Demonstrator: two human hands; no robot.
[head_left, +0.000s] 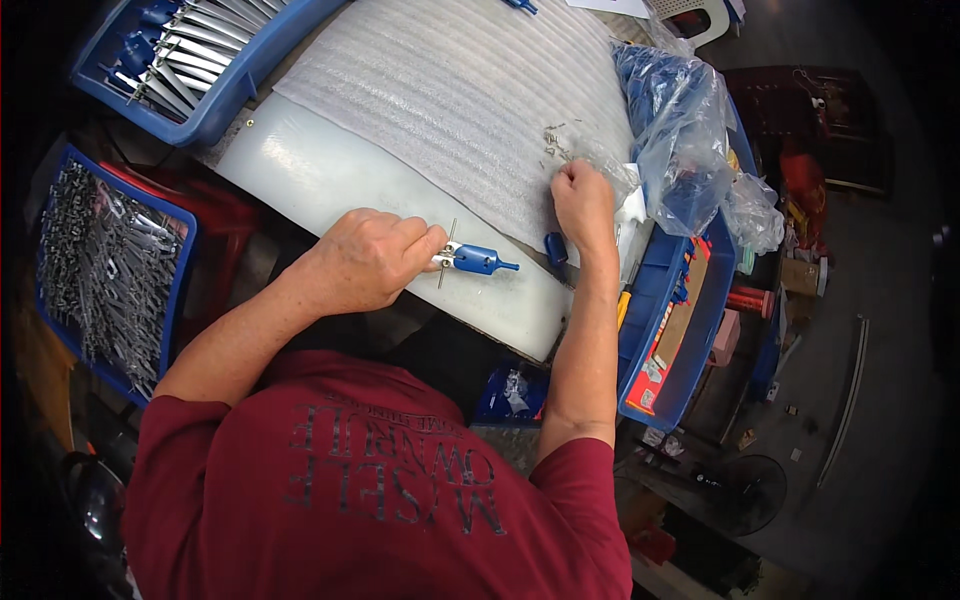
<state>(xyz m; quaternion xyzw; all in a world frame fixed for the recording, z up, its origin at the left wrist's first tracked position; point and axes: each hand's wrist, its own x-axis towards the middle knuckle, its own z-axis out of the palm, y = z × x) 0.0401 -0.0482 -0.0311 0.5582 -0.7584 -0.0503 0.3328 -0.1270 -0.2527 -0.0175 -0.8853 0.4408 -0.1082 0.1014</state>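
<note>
My left hand (375,255) is closed around a metal part whose silvery end sticks out past the thumb and forefinger. A blue plastic tip (477,260) with a narrow nose sits on that end, pointing right, and a thin pin (447,268) crosses the metal beside it. Over on the foam sheet (430,90), my right hand (582,200) has its fingers pinched together by a scatter of small metal pins (562,138). Whatever those fingertips hold, if anything, is hidden. A short dark-blue piece (556,247) lies just left of the right wrist.
At the far left, a blue bin (205,125) holds long metal parts with blue ends. Below it another blue crate (185,290) is full of small metal pieces. Clear plastic bags (680,140) and a blue tray (690,370) border the white work surface (300,150) on the right.
</note>
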